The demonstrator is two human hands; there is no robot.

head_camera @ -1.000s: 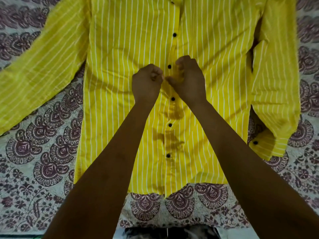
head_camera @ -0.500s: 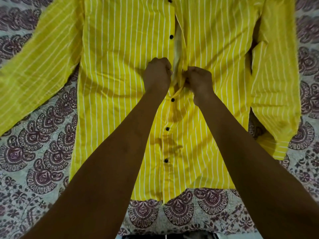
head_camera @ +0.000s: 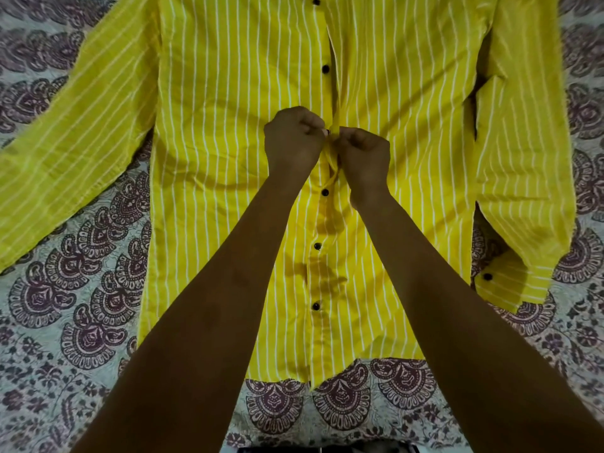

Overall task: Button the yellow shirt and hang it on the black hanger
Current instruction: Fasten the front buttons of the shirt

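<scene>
Head view, only view. Item: shirt (head_camera: 228,158), yellow w/ white stripes, laid flat front-up on patterned bedspread (head_camera: 65,305), collar end away from wearer, hem nearest; placket runs straight up-down frame centre, so long axis is in line w/ the forearms. L hand (head_camera: 294,138) and R hand (head_camera: 364,158) meet knuckle-to-knuckle at mid-placket, fingers curled tight, each pinched on a placket edge; a dark spot between the fingertips looks like the button (head_camera: 327,132) in work, mostly hidden. Whether it is through the hole: cannot tell. Below the hands three black buttons sit closed, nearest at (head_camera: 325,192). Above them placket gapes open; next button (head_camera: 326,69) lies loose, straight ahead of the fingers along the axis, on L-hand side of the gap, so L hand nearer. Sleeve cuff (head_camera: 490,282) lower right, own button showing. Hanger: not in frame. Judged stage: buttoning approx halfway, hanging not begun.
</scene>
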